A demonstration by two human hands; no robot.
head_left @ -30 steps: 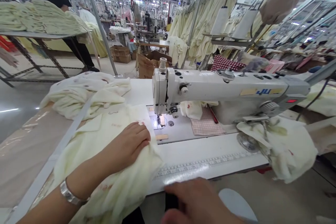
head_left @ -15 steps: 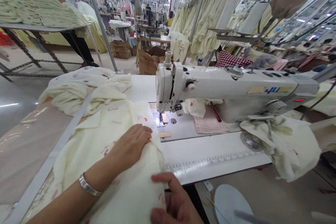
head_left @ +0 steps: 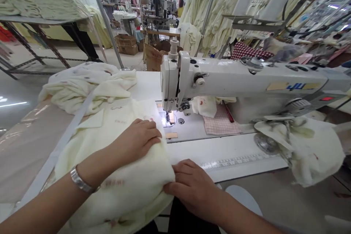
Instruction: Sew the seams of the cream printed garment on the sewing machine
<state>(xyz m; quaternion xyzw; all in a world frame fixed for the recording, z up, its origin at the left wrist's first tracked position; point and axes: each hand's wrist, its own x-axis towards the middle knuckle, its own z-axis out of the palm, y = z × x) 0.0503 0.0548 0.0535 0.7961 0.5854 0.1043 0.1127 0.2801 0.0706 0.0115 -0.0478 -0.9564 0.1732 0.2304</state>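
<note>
"Just left of the sewing machine (head_left: 227,80), what's different now?"

"Mainly the right hand (head_left: 192,186). Its fingers, spread half a second ago, now pinch the pale cloth (head_left: 131,182) at its edge, thumb against fingers, on the person's side of the machine."

"Where does that cloth lie?"

"On the surface (head_left: 186,151), left of the sewing machine, its edge just beside the presser foot (head_left: 168,117) and not visibly under it. The part nearest the person seems to hang over the front of the surface. It swells into a rounded fold beside the right hand, flatter a moment ago."

"And the left hand (head_left: 139,139)?"

"Much as it was: laid over the cloth, left of the machine's needle end, fingers bent and close together. Whether it grips or only presses, I can't make out."

"What does this mean for the work?"

"As I judge it, the edge facing the machine is now governed at two places rather than one. The loose fold between the hands looks likeliest to slip or crease."

"Anything else about?"

"Bunched cloth (head_left: 82,84) farther off, left of the machine, and pink checked cloth (head_left: 219,126) beneath its arm. Neither hand touches them."
</note>
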